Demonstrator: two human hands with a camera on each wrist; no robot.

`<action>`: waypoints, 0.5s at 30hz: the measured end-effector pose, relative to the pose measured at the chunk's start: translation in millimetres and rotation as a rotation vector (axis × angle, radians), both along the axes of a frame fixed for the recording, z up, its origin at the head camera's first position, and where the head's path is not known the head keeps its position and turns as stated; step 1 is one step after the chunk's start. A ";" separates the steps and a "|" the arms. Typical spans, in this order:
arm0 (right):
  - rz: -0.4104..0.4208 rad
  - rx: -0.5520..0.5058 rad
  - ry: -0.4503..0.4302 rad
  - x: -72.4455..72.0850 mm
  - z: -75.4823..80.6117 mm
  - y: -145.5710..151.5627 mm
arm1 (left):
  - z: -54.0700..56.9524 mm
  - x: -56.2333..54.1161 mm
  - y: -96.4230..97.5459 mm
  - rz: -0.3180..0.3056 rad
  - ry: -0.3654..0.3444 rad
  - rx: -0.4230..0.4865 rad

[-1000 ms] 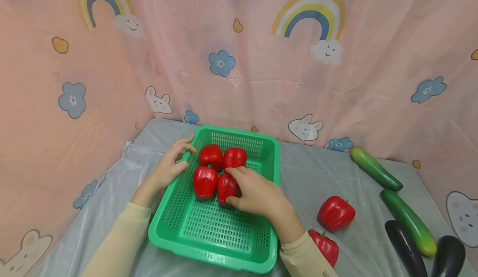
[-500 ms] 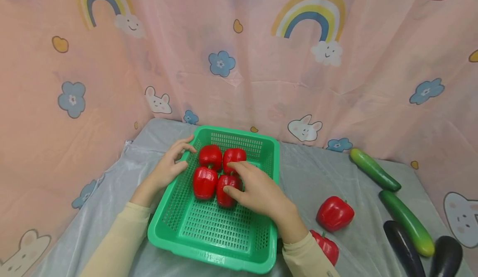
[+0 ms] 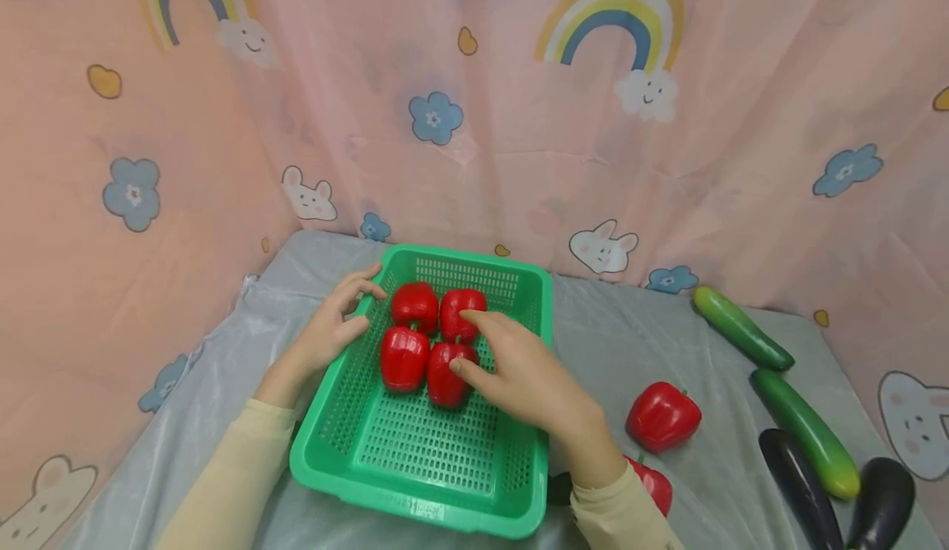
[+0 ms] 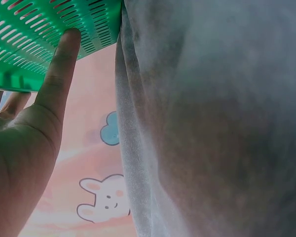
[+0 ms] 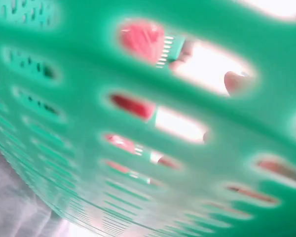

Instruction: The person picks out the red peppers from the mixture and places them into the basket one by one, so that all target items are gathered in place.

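A green plastic basket (image 3: 415,501) with slotted walls stands in the middle of the cloth, holding several red bell peppers (image 3: 404,361) grouped toward its back left. My left hand (image 3: 326,332) grips the basket's left rim; in the left wrist view its thumb (image 4: 64,59) lies against the outer wall. Over the basket's right side, my right hand (image 3: 530,377) is spread with nothing in it. Its thumb and fingertips hover right by the front right bell pepper (image 3: 447,381). The right wrist view looks through the basket wall (image 5: 79,98), with red patches showing in the slots.
Right of the basket lies a loose bell pepper (image 3: 663,417), with another bell pepper (image 3: 656,484) partly behind the right sleeve. Farther right are two green cucumbers (image 3: 741,332) and two dark eggplants (image 3: 801,488). A pink patterned curtain (image 3: 511,196) hangs behind the grey cloth (image 3: 593,328).
My right hand has let go of the front right bell pepper and drawn back slightly to the right, its fingers opening. The left hand stays on the rim.
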State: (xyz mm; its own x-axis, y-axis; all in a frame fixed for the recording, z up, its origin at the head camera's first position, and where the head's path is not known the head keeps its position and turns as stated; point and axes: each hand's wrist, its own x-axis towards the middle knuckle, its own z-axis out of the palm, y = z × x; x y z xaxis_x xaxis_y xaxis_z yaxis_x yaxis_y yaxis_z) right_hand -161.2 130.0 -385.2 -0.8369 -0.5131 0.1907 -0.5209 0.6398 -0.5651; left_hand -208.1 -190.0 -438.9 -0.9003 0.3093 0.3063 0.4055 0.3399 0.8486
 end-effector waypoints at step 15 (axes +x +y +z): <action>-0.033 -0.017 -0.029 10.0 7.5 24.1 | 0.9 0.1 0.5 -0.006 -0.005 -0.001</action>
State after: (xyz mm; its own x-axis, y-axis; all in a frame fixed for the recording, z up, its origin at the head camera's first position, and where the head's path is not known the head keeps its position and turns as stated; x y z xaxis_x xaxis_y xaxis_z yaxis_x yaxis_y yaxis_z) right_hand -151.2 154.0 -377.7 -0.8587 -0.4820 0.1742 -0.4828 0.6468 -0.5904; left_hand -208.0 -189.5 -438.0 -0.8999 0.3152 0.3014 0.4032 0.3382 0.8503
